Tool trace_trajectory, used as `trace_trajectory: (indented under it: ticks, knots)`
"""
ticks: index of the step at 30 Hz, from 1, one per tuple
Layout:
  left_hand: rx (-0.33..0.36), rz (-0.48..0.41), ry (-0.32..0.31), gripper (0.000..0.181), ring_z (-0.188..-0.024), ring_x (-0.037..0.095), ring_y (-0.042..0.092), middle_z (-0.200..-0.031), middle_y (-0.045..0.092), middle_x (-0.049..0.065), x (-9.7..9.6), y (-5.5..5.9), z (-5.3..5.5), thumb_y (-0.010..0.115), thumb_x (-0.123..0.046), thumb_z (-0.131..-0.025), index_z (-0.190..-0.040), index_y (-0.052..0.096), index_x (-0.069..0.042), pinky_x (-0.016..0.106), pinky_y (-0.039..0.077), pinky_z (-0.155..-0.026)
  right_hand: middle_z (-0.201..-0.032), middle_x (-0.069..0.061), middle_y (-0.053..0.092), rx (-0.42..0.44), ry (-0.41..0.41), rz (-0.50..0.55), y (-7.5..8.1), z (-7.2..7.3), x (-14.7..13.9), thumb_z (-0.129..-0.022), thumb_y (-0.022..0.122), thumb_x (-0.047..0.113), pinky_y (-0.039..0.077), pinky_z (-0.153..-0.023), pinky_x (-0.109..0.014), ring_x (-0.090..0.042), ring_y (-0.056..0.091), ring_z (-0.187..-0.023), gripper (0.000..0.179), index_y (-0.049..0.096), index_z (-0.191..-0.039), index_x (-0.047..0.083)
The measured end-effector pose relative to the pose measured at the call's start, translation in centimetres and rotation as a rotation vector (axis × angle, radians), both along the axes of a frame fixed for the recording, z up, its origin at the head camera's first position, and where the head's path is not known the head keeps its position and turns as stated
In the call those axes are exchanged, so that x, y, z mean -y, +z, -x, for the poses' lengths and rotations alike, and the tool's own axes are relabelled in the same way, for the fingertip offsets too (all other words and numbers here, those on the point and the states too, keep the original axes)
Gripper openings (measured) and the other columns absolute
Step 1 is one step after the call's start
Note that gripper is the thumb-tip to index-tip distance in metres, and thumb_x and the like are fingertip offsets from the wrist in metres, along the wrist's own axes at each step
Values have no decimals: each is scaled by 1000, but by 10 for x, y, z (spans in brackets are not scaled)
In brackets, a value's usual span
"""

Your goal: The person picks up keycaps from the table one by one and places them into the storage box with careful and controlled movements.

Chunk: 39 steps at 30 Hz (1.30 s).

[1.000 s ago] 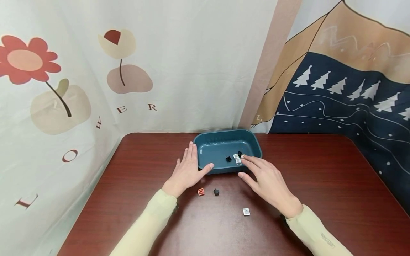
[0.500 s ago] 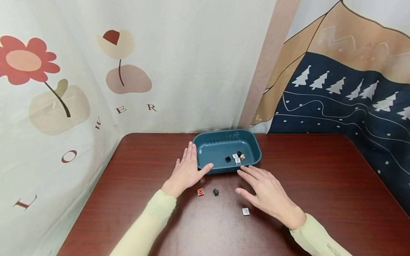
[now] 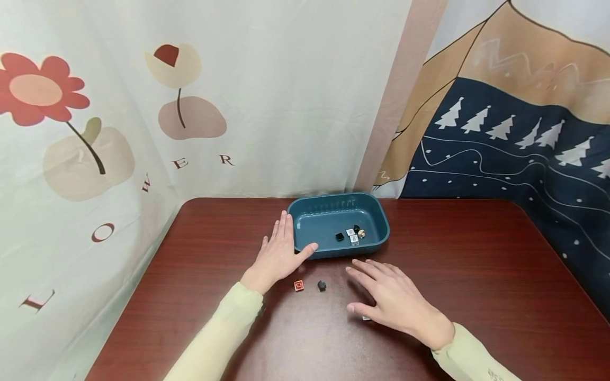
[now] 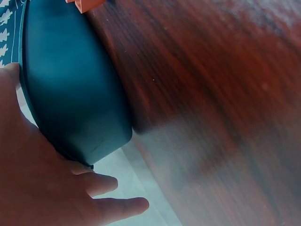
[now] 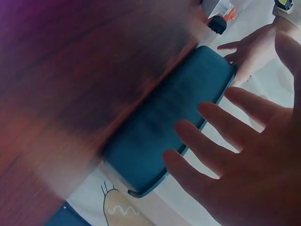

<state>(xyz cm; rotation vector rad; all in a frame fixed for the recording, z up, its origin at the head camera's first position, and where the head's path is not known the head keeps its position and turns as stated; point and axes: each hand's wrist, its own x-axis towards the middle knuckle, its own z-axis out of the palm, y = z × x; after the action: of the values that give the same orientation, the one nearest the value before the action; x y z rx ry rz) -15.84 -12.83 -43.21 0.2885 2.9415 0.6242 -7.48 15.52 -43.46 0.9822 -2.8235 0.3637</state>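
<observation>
A glossy, dark reddish-brown, wood-grained bench [image 3: 476, 254] with rounded far corners has its far edge along a white fabric hanging [image 3: 295, 95]. Printed on that are a red-petalled flower [image 3: 35, 90], a cream tulip [image 3: 173, 71] and dark-red letters [image 3: 180, 163]. Past a slanting dusty-pink stripe [image 3: 397, 95], a navy-and-tan mountain scene [image 3: 505, 164] bears white pine trees [image 3: 450, 115]. A pale sheen of light [image 3: 314, 338] brightens the bench's near part.

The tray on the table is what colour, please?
The tray is teal blue, seen best in the head view.
</observation>
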Motion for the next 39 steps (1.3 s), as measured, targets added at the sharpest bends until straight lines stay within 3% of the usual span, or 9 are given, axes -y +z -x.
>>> trace_trajectory:
  ticks: [12, 18, 24, 32, 39]
  knots:
    - [-4, -9, 2, 109, -159, 36, 6, -173, -5, 13, 0, -1, 0, 48, -74, -97, -165, 1, -3, 67, 19, -119, -147, -6, 58, 165, 103, -75, -2, -9, 2, -87, 77, 60, 51, -99, -54, -27, 59, -129, 69, 65, -142, 19]
    - [5, -2, 1, 111, -159, 35, 5, -173, -8, 11, 1, -2, 0, 44, -77, -96, -165, 0, -4, 66, 19, -120, -136, -2, 63, 130, 154, -103, -4, -12, 0, -86, 82, 51, 57, -88, -48, -21, 64, -114, 59, 69, -136, 22]
    - [-3, -8, 4, 110, -159, 36, 7, -174, -3, 13, 1, -2, 1, 47, -75, -96, -165, 1, -3, 67, 19, -119, -113, 5, 63, 124, 196, -97, -6, -13, -5, -87, 85, 34, 57, -82, -36, -13, 61, -98, 46, 73, -129, 19]
    - [-5, -4, 3, 110, -159, 36, 7, -174, -3, 13, 1, -2, 0, 46, -76, -96, -166, 1, -3, 67, 20, -119, -93, 8, 56, 65, 268, -28, -8, -14, -7, -83, 88, 14, 54, -74, -27, -8, 57, -83, 22, 75, -100, 17]
    - [0, -2, 2, 110, -159, 36, 7, -174, -5, 12, 1, -2, 0, 45, -76, -96, -166, 1, -3, 66, 19, -120, -88, 10, 55, -43, 318, 20, -13, -14, -9, -78, 89, 9, 52, -72, -23, -7, 58, -80, 25, 71, -89, 20]
